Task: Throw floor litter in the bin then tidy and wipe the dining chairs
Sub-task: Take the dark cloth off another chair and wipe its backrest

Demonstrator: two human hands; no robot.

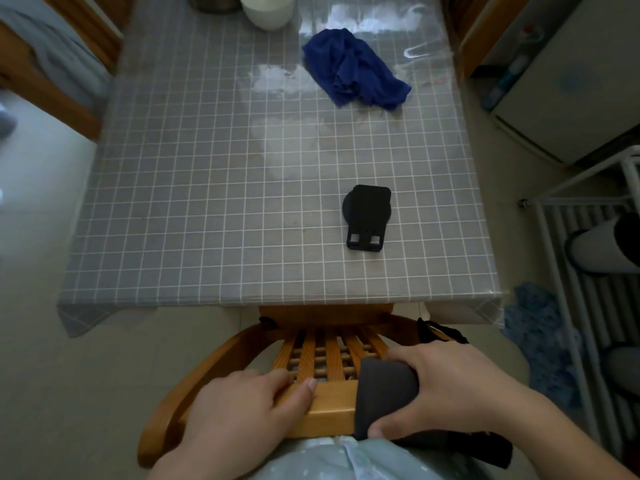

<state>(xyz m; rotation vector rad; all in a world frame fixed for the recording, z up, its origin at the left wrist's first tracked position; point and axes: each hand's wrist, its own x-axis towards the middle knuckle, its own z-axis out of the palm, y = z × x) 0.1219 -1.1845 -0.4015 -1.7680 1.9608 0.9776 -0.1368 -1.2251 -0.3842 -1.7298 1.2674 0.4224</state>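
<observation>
A wooden dining chair (329, 355) is pushed under the near edge of the table, its slatted back facing me. My left hand (242, 407) grips the chair's top rail (332, 403), fingers curled over it. My right hand (446, 393) presses a dark grey cloth (384, 393) against the right part of the same rail. A crumpled blue cloth (353, 69) lies on the far right of the table.
The table (194, 188) wears a grey checked cover with a black flat stand (369, 218) on it and a white bowl (266, 10) at the far edge. Another wooden chair (52, 74) stands at left. A white rack (571, 271) and blue fabric (540, 334) are at right.
</observation>
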